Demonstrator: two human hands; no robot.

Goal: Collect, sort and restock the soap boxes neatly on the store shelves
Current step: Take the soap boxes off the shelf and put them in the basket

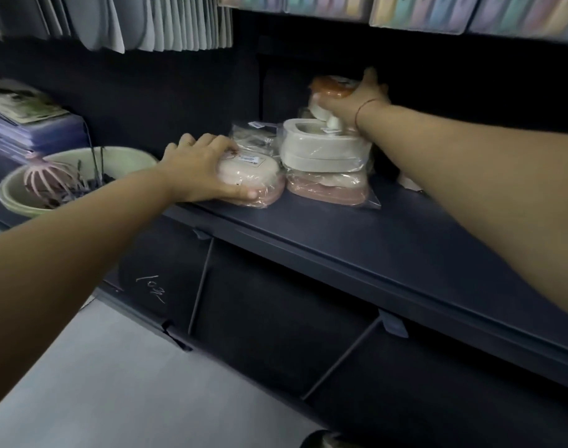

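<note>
left grip (198,169) clasps a pink soap box (256,176) on the shelf (308,221); right grip (353,101) clasps an orange-topped box (329,85).

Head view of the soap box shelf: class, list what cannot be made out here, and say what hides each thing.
Label on the soap box gripped by the left hand: head view, too small and blurred to read.
Orange-lidded box: head view, blurred, partly covered by the right hand holding it.
Pale item behind the right forearm: head view, mostly hidden by the arm.
Shelf back: head view, lost in shadow.
</note>
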